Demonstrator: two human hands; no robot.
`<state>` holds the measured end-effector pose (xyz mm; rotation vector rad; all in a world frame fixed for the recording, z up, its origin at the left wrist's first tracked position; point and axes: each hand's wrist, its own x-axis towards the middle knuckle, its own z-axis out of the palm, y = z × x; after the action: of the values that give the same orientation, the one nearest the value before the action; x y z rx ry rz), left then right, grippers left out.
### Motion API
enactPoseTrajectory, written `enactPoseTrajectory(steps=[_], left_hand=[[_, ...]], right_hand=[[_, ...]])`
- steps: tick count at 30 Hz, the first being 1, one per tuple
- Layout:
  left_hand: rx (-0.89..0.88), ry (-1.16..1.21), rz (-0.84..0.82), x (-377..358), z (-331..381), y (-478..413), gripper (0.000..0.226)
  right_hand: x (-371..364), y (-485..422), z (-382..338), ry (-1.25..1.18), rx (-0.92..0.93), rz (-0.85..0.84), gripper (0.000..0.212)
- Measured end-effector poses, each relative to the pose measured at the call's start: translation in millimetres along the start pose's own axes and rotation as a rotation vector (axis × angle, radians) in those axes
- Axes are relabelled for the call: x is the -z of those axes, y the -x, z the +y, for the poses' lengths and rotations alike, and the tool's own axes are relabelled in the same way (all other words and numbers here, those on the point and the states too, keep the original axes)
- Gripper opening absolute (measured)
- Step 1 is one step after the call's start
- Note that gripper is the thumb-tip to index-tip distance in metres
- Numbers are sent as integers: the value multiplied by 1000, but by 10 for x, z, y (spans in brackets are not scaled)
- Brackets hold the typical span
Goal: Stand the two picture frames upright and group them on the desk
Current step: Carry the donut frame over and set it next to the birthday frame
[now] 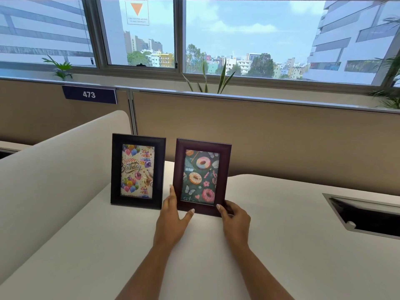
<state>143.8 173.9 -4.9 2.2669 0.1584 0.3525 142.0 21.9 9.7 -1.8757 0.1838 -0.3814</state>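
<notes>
Two picture frames stand upright side by side on the white desk [270,245]. The black frame [136,171] on the left shows a "Happy Birthday" balloon picture and nobody touches it. The dark reddish-brown frame [202,176] on the right shows donuts. My left hand [173,217] grips its lower left edge, fingers running up the side and thumb under the bottom rail. My right hand [233,217] pinches its lower right corner, thumb on the front. A narrow gap separates the two frames.
A white curved divider [54,169] rises along the desk's left side. A beige partition [281,137] with a "473" label [89,94] stands behind. A rectangular cable cutout [365,215] opens in the desk at the right. Plants sit on the window ledge.
</notes>
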Motion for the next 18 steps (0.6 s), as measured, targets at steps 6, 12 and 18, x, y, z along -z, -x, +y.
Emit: enactPoseTrajectory(steps=[6,12,18], left_hand=[[-10,0,33,6,-2,34,87],[-4,-12,44,-3,1,28,87],[-4,-38,53,-16,-4,28,87]], right_hand=[[24,30,-17,-10,1,-25,31],[31,32,-25,-17,-4,-30,30],[41,40,-15,-12,-5,-40,30]])
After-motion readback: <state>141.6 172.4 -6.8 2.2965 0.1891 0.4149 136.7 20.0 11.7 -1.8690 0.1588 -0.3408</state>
